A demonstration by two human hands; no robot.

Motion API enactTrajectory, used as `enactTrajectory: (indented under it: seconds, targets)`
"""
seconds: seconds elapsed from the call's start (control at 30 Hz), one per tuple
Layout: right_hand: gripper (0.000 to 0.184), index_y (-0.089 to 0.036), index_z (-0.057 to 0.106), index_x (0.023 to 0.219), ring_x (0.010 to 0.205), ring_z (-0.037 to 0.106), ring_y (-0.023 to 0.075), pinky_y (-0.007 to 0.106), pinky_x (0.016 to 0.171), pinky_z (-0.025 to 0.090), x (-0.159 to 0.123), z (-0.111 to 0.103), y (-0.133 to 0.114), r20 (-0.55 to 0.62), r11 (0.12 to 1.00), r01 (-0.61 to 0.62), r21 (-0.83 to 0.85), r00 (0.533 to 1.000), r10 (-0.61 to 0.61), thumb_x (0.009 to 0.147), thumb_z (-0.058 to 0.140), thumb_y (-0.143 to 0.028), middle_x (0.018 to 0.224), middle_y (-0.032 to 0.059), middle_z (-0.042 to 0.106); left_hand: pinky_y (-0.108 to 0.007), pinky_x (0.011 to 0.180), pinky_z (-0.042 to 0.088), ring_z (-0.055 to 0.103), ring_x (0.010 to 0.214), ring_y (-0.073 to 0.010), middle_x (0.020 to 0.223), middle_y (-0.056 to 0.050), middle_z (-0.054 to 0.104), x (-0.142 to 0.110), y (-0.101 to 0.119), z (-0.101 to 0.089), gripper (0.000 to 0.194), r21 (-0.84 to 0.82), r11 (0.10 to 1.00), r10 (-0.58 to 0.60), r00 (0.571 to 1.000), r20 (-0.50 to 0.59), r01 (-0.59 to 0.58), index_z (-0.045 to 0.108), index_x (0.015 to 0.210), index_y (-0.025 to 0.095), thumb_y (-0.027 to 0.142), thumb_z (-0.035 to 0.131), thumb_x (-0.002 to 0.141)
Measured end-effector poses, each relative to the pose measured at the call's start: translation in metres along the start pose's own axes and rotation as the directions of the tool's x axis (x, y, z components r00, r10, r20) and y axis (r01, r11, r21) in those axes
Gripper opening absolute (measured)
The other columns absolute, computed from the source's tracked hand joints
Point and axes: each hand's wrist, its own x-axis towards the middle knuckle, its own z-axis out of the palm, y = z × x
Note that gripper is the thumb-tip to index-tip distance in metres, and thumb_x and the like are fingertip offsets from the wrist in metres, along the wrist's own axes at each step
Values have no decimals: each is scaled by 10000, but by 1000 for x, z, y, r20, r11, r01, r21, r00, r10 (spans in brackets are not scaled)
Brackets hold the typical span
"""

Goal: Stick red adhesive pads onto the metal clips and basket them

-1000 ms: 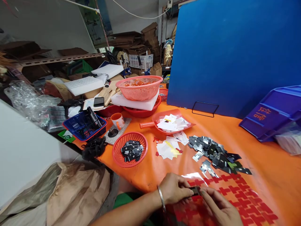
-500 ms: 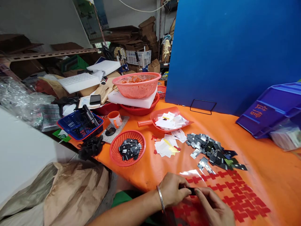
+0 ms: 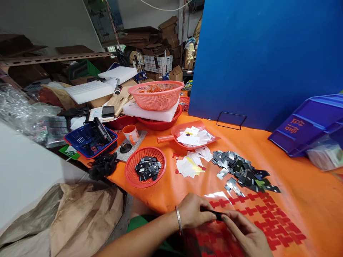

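Black piece (image 3: 218,216) above the left part of the red-patterned sheet (image 3: 276,220), pinched narrowly at its ends by left hand (image 3: 192,211) and right hand (image 3: 246,232); middle strip exposed, dark, slim; metal pieces (image 3: 237,167) near the sheet's far edge; room on the orange tabletop (image 3: 316,194) to its right

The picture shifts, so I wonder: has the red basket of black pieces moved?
No; the red basket keeps its place beside the speckled slab; the view shifted.
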Motion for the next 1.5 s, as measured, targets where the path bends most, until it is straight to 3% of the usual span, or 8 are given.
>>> enactTrajectory:
  seconds: [0.17,0.4,0.57,0.7,0.83,1.13,1.37,1.5]
  targets:
    - [338,-188,676,722,479,489,116,188,419,405,0,-4,5,59,995,-103,7,993,103,616,721,-505,614,5,604,-210,526,369,584,615,-154,735,-57,710,-2,2,0,305,45,999,-28,999,42,26,742,891,149,364,609,722]
    - [447,-174,666,785,444,372,91,194,392,295,3,-4,13,49,978,-195,76,980,191,605,695,-583,531,-21,496,-267,602,470,632,633,-180,767,-97,707,4,-7,8,393,-315,939,-104,987,122,138,700,951,103,384,646,681]
    - [470,-157,643,775,432,314,76,193,390,241,2,-3,20,26,979,-184,88,983,183,652,655,-611,491,-49,398,-335,657,488,641,656,-205,753,-93,692,6,-10,8,497,-417,890,-129,979,158,185,694,912,100,486,713,599]
    - [435,-156,641,751,436,365,89,205,407,274,1,-2,15,-31,982,-163,97,986,167,688,644,-587,493,-29,464,-338,679,490,630,625,-183,679,-52,671,8,-8,8,543,-525,824,-126,972,201,215,683,861,104,522,760,524]
    - [470,-154,631,721,463,457,119,225,423,338,-1,-1,4,-59,968,-158,193,983,173,709,599,-622,579,30,586,-266,645,485,608,576,-123,659,-29,670,12,-3,8,491,-610,757,-162,971,175,236,656,838,104,479,776,543]
    - [386,-162,602,677,408,402,81,205,408,290,0,-1,1,-65,971,-137,198,986,152,747,609,-541,516,-15,561,-195,566,471,583,531,-77,661,-29,673,22,1,14,477,-580,767,-195,961,194,273,652,847,96,446,793,555]
    - [310,-169,590,663,540,474,113,225,521,369,-3,-3,9,-119,999,23,32,993,-19,827,546,-428,581,-15,556,-200,575,482,599,577,-93,690,-52,674,24,2,18,443,-530,792,-184,947,264,302,661,851,92,453,759,614]
    - [272,-164,618,727,619,505,128,232,582,398,-8,-10,6,-143,996,79,-32,986,-83,836,535,-399,661,1,583,-191,566,476,595,588,-94,669,-40,654,26,1,22,397,-526,800,-193,955,227,287,642,829,95,430,747,642]
